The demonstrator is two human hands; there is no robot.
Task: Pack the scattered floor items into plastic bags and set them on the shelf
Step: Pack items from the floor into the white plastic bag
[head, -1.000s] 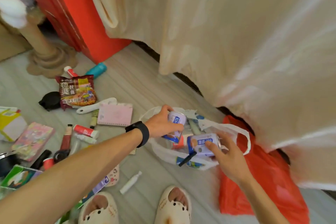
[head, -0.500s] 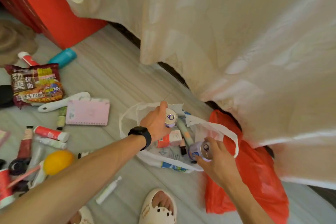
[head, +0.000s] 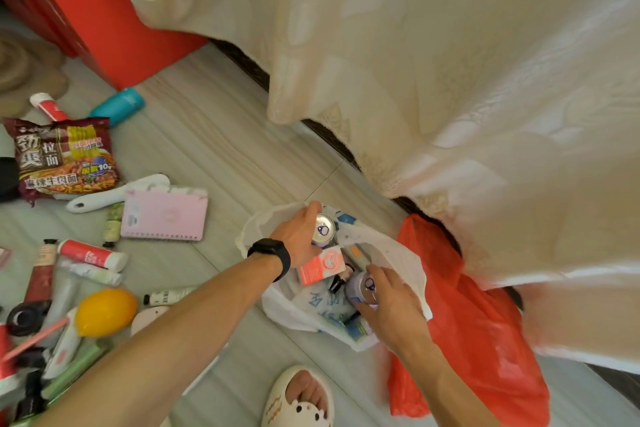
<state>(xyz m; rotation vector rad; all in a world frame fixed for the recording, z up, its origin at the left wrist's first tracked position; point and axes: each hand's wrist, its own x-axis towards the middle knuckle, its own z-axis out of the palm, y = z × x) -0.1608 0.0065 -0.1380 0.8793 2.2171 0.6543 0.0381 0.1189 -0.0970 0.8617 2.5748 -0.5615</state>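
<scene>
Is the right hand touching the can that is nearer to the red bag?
Touching. The head view shows the right hand curled around the can, holding it upright in the white bag.

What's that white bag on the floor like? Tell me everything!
The white plastic bag is thin and crinkly, with blue print on its side. It sits open on the floor, against a red bag. Inside are a pink box and two cans: the left hand grips the far can, the right hand the near can.
</scene>
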